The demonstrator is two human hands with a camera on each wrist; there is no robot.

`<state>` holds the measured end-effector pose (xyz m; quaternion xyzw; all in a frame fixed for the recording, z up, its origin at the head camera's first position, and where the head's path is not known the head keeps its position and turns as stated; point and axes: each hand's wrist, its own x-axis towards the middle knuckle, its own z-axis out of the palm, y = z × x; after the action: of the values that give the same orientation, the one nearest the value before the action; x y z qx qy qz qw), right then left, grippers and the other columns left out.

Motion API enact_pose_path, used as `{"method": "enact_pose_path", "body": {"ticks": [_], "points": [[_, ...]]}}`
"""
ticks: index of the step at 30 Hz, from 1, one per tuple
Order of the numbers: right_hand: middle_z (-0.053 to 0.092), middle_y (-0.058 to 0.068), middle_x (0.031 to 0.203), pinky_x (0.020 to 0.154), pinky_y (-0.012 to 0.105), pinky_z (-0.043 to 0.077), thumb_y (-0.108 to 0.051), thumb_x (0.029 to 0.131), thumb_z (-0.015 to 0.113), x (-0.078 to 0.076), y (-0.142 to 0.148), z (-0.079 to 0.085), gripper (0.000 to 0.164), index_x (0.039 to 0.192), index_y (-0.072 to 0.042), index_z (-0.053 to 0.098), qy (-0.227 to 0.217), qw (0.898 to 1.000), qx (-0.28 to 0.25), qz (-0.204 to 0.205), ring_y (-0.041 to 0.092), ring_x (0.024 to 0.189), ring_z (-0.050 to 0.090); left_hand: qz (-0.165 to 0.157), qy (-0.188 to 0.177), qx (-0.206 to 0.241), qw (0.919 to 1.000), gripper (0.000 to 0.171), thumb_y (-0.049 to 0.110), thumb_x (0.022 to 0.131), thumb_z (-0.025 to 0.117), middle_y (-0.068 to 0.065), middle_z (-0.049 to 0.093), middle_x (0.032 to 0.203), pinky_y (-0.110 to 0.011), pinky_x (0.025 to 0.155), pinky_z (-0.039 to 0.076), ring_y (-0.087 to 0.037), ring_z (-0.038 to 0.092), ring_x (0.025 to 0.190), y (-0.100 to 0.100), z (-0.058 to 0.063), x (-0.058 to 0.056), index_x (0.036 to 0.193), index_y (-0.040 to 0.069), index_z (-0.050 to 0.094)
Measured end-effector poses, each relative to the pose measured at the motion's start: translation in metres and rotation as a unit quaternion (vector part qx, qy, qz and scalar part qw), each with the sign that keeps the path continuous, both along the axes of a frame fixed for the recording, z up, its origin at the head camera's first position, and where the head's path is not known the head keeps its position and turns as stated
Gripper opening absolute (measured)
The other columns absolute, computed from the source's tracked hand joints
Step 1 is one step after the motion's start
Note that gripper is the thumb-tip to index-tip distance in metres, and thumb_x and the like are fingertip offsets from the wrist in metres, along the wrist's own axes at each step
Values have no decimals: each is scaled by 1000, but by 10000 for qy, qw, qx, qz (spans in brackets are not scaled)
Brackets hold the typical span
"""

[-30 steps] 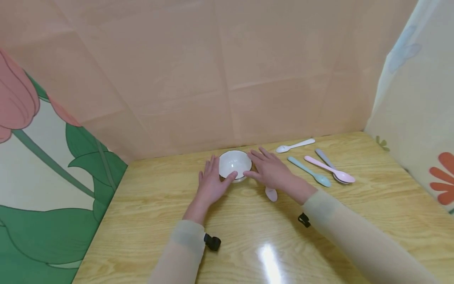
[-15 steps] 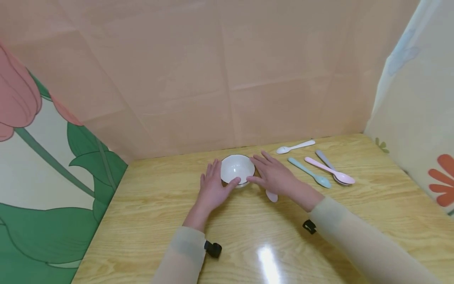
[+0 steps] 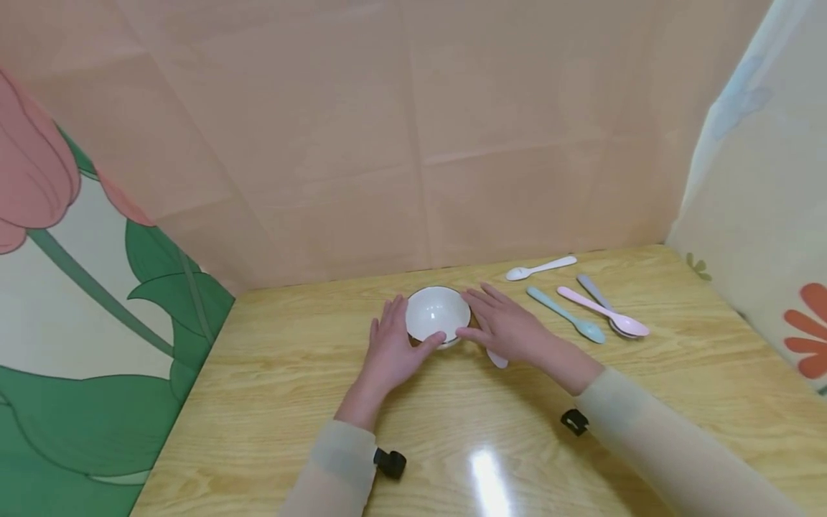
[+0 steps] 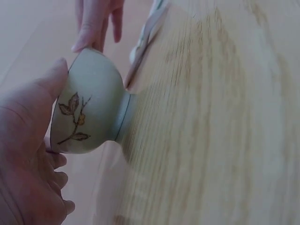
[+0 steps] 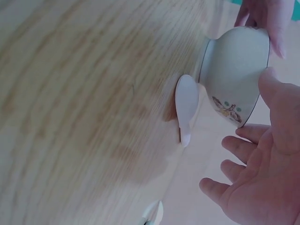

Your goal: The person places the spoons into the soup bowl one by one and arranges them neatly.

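A white bowl (image 3: 438, 314) with a dark rim line stands upright between both hands, its foot at the tabletop. On its outer wall (image 4: 89, 101) the left wrist view shows a painted sprig. My left hand (image 3: 394, 350) holds the bowl's left side, thumb at the near rim and fingers around the side. From the right, my right hand (image 3: 507, 327) holds the opposite rim between thumb and forefinger, its other fingers spread. Beneath the right hand lies a pale pink spoon (image 5: 186, 99), close beside the bowl's foot; the hand hides most of it in the head view.
Right of the hands lie a white spoon (image 3: 541, 268), a blue-green spoon (image 3: 566, 315) and a pink spoon (image 3: 604, 311) crossing a grey-purple one (image 3: 594, 291). A pink-beige sheet (image 3: 323, 143) backs the wooden table (image 3: 271, 402); printed sheets flank it.
The bowl has moved slightly toward me and to the right, with both hands moving along on it. The spoons at the right stay where they were.
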<state>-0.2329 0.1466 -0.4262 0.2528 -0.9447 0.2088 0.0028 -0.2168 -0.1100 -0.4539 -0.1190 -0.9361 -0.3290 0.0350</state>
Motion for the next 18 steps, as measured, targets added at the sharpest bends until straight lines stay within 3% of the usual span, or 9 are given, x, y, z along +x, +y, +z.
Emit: {"method": "enact_pose_path", "body": {"ticks": [6,13,18], "points": [[39,22,173,128,68,25,-51,111,65,1,4,-1,81,167,1,42,-76,9999,-146,21,48,165,21,-12,-51,20,10000,106,69,99,72,-20,23,180,-63,133,9,-41,14,168,0,-2,0,172,4,31],[42,25,171,125,71,28,-36,111,70,-3,13,-4,75,166,5,41,-22,9978,-656,46,52,162,25,-41,-66,76,9999,110,68,98,74,-19,19,181,-63,133,9,-41,13,168,-2,-4,-2,174,5,25],[42,27,170,125,72,27,-31,109,73,-5,17,-5,75,166,7,40,171,9982,-573,-89,53,161,27,-207,-86,59,9997,118,70,97,75,-19,15,182,-64,133,10,-42,11,168,-2,-8,-4,176,5,17]]}}
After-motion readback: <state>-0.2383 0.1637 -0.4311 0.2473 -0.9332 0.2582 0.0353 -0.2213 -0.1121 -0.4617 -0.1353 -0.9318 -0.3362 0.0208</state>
